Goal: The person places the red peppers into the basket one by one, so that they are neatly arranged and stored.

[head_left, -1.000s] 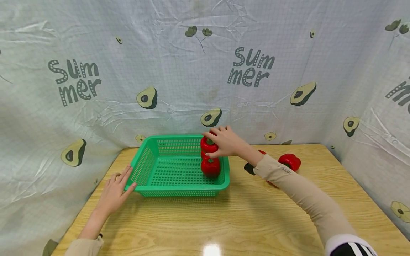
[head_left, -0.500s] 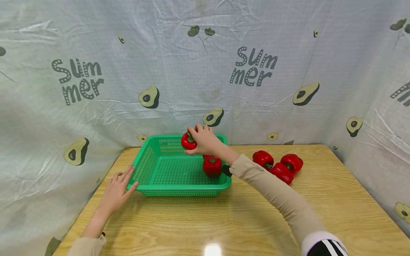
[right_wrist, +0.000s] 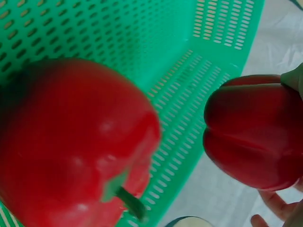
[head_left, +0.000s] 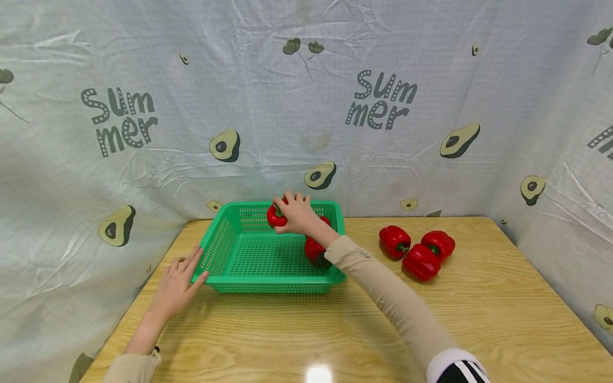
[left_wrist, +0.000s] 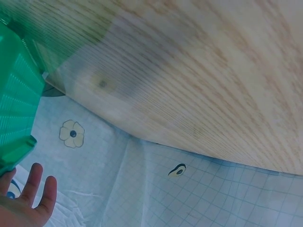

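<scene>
A green plastic basket with slotted walls stands on the wooden table. My left hand touches its left rim, fingers extended; in the left wrist view those fingers appear beside the rim. Towards the basket's back wall, my right hand grips a red bell pepper, also seen as the held pepper in the right wrist view. Red bell peppers sit at the basket's right end, partly hidden by my right wrist. One of them, a pepper with a green stem, looms large in the right wrist view.
Three red bell peppers lie grouped on the table, right of the basket. A pale printed cloth hangs behind the table and along its sides.
My right hand has carried a bell pepper leftward from the basket's right end, then slightly lower near the back wall. The left hand stays at the left rim.
</scene>
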